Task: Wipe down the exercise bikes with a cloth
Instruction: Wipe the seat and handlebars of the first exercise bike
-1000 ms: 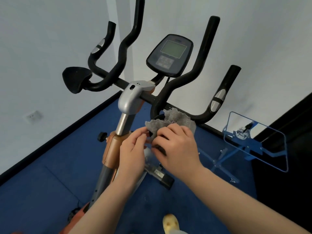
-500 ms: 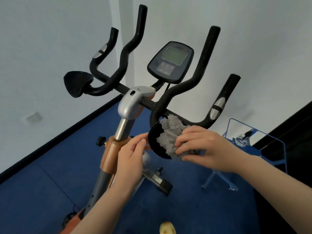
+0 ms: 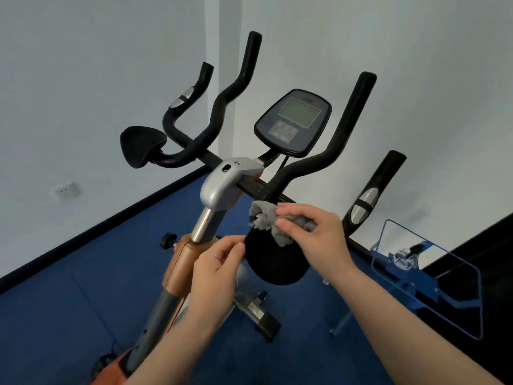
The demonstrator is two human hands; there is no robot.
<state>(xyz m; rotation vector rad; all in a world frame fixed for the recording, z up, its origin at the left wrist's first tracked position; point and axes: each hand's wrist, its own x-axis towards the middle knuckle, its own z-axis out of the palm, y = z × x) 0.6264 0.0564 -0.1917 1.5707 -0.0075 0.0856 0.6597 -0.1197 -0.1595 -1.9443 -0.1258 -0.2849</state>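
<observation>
From my head view, I have the grey cloth (image 3: 280, 222) bunched under my right hand (image 3: 319, 240), fingers curled over it and pinching it into a wad so it gives me a firm pad to rub with, not a loose flap. The cloth sits on the upper edge of the near black elbow pad (image 3: 273, 262), the round cushion on the right side of the exercise bike (image 3: 219, 187), just below where the handlebar (image 3: 327, 151) rises from the crossbar. My left hand (image 3: 216, 270) is at the pad's left rim, fingers bent with the tips pinching or bracing that edge; I judge I hold it there so the pad does not swing or tilt away while I press with the other hand, though how tight the grip is I cannot tell. I take this to be the wiping of this one pad, with much of the bike left: the matching pad (image 3: 141, 145) on the far left, the console (image 3: 294, 122) with its screen, the tall bar grips and the silver stem cover (image 3: 222, 182) are all well apart from the cloth. Beside the bike on the blue floor (image 3: 69, 301) stands a blue metal frame (image 3: 424, 279), which plays no part here. The next stroke likely calls for dragging the wad down across the pad's face while my left hand keeps it steady.
</observation>
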